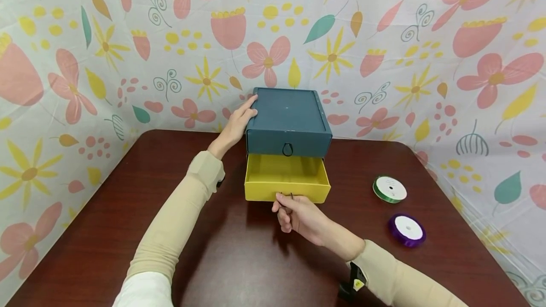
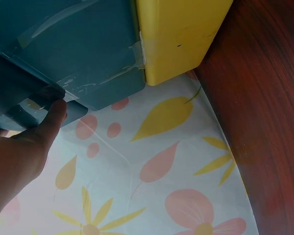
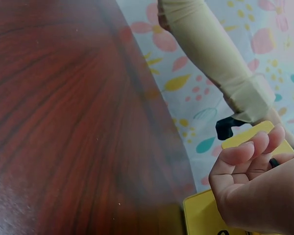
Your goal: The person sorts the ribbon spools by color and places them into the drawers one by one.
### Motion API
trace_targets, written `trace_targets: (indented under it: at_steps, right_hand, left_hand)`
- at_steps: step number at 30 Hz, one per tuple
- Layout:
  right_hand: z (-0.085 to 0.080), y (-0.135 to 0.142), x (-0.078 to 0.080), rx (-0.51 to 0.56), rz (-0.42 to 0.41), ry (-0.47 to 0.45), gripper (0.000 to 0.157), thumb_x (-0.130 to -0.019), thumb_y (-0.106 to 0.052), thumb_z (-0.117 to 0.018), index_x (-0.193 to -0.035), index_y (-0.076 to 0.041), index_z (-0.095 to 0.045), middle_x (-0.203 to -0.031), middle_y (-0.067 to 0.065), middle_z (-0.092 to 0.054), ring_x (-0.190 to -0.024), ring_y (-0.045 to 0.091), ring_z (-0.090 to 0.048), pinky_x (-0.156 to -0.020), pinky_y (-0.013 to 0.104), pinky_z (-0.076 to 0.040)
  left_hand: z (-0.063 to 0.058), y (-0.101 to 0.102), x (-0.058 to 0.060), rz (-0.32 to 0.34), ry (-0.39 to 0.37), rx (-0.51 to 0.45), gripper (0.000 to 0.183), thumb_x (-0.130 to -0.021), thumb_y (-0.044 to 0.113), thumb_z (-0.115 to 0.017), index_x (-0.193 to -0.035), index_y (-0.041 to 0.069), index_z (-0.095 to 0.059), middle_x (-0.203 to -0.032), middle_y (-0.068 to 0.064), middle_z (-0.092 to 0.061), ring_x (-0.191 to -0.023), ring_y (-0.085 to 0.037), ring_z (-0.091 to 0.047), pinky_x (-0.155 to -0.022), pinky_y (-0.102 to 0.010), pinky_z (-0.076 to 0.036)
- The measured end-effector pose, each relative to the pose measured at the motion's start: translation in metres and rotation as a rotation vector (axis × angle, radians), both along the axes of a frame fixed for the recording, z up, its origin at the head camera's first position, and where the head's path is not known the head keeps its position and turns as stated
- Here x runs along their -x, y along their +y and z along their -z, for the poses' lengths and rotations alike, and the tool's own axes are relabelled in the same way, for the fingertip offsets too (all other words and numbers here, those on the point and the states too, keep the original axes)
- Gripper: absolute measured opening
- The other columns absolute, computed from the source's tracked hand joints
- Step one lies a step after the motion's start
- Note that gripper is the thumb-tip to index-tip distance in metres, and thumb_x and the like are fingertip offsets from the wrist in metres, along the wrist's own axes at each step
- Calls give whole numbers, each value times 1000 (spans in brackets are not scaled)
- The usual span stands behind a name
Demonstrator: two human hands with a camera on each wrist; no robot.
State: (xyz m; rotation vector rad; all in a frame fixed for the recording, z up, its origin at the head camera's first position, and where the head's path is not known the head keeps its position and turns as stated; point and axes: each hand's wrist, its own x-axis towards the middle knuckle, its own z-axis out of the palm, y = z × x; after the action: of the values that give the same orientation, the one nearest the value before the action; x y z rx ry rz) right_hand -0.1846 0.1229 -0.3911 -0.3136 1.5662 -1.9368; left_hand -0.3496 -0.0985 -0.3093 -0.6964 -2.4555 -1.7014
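Note:
A small two-tier drawer box stands toward the back of the table. Its blue upper part (image 1: 286, 110) has a black loop pull (image 1: 287, 149) on the front. Below it, the yellow drawer (image 1: 260, 192) is pulled partway out, and its visible inside holds nothing. My right hand (image 1: 304, 219) is at the front of the yellow drawer, thumb and forefinger pinching its dark loop pull, other fingers curled. My left hand (image 1: 234, 128) rests against the left side of the blue part, fingers along its upper edge. The left wrist view shows a finger of the left hand (image 2: 24, 156) touching the blue back corner.
On the right of the dark wooden table (image 1: 239, 259) lie a green ribbon spool (image 1: 390, 189) and, nearer to me, a purple ribbon spool (image 1: 407, 230). A flower-patterned cloth (image 1: 367, 27) hangs close behind the box and along both sides.

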Motion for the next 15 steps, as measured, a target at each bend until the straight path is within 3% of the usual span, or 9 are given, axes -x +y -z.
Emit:
trace_targets:
  at_steps: [15]
  right_hand:
    - [-2, 1, -18, -16, -26, -26, 33, -102, -36, -43, -87, -13, -62, -55, -9, -51, -51, 8, -44, -59, 24, -39]
  left_hand:
    - [0, 0, 1, -1, 1, -1, 59, -99, 39, -34, -155, 27, -24, -163, 1, -17, -149, -23, -22, -119, -47, -23]
